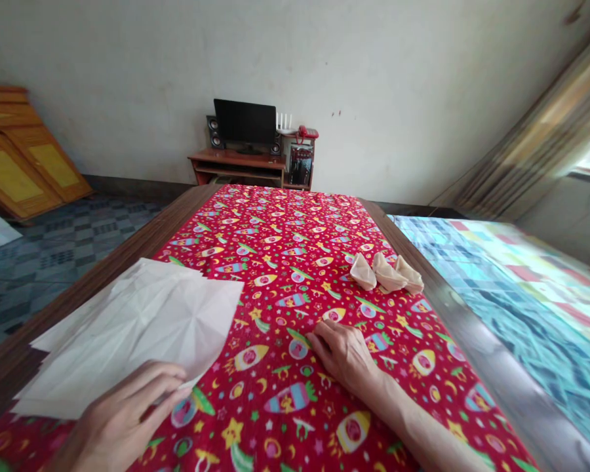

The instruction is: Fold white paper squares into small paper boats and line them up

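At the lower left my left hand (132,406) is closed, pinching the near corner of a creased white paper sheet (194,321) between thumb and fingers. That sheet lies on top of a loose stack of similar creased papers (93,341) at the table's left side. My right hand (344,354) rests palm down on the red patterned cloth (295,314), its fingers loosely bent and nothing seen in them. Beyond it, near the cloth's right edge, three folded paper pieces (390,272) stand side by side.
Brown wooden table edges (452,308) show along both sides of the cloth. A bed with a blue checked cover (511,328) adjoins on the right. At the far wall a desk (236,160) holds a monitor (244,122). A yellow cabinet (29,157) stands left.
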A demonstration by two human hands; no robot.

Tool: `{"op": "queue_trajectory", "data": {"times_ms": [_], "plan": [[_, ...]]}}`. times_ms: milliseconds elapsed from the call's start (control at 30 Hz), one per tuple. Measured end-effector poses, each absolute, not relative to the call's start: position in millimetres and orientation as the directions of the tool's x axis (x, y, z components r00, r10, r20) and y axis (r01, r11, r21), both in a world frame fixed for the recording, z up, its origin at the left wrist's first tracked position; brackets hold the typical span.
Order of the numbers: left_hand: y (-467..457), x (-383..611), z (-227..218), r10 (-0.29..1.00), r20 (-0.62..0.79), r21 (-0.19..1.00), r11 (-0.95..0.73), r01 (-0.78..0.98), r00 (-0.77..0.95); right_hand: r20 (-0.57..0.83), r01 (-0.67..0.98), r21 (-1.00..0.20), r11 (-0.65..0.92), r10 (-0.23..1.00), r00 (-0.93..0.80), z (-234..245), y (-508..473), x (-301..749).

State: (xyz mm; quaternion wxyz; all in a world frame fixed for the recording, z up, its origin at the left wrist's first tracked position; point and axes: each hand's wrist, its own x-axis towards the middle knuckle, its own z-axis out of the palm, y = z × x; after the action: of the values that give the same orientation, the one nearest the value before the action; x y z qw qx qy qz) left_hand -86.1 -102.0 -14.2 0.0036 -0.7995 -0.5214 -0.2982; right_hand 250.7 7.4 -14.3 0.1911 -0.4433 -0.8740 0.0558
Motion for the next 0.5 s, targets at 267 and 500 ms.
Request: {"op": "queue_trajectory", "data": {"times_ms": [267, 500], "plan": [[-65.0, 4.2, 5.5, 0.801, 0.384, 0.352, -0.587, 0.729, 0.460, 0.346, 0.737, -0.252, 0.627, 0.769, -0.537, -15.2, 7.0, 250.9], [-48.2, 44.9, -7.3, 0.807, 0.303, 0.329, -0.587, 0.740, 0.506, 0.487, 0.571, -0.224, 0.790, 0.598, -0.637, -12.6, 1.2, 252.7]]}}
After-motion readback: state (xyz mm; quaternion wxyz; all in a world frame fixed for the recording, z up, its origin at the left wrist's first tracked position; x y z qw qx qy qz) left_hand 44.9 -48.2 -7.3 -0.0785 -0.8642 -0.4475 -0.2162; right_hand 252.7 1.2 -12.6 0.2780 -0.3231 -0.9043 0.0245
